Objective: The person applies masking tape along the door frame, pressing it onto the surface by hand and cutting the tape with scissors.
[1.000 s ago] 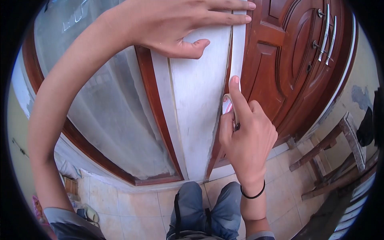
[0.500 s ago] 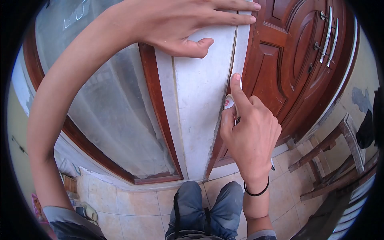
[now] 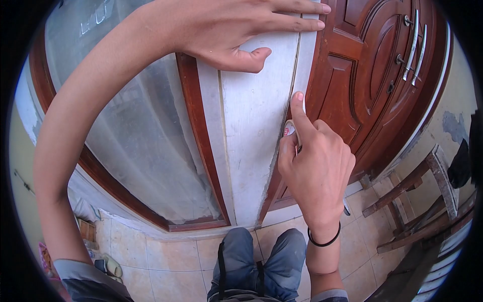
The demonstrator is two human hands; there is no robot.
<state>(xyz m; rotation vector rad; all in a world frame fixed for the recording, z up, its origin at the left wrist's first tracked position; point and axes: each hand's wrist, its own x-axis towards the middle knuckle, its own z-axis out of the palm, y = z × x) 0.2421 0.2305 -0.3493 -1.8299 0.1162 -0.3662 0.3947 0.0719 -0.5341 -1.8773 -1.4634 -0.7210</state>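
Note:
My left hand [image 3: 221,35] lies flat with fingers spread across the top of the white wall strip [image 3: 256,110], its fingertips at the edge of the red-brown door frame. Lower down, my right hand [image 3: 319,161] is wrapped round a roll of tape [image 3: 289,129], of which only a pale rim with red print shows. The right index finger points up along a white strip of tape [image 3: 300,75] beside the carved wooden door [image 3: 342,80]. Below this hand a small dark pointed item sticks out, mostly hidden.
A curtained window [image 3: 146,141] in a brown frame stands at the left. Metal handles [image 3: 412,45] are on the door. To the right is a worn wooden bench [image 3: 427,176] with a black cloth [image 3: 459,163]. Shoes [image 3: 111,267] lie on the tiled floor [image 3: 171,251].
Both hands appear shifted slightly to the right. The right hand keeps its hold on the roll, and the pointed item below it has come into view.

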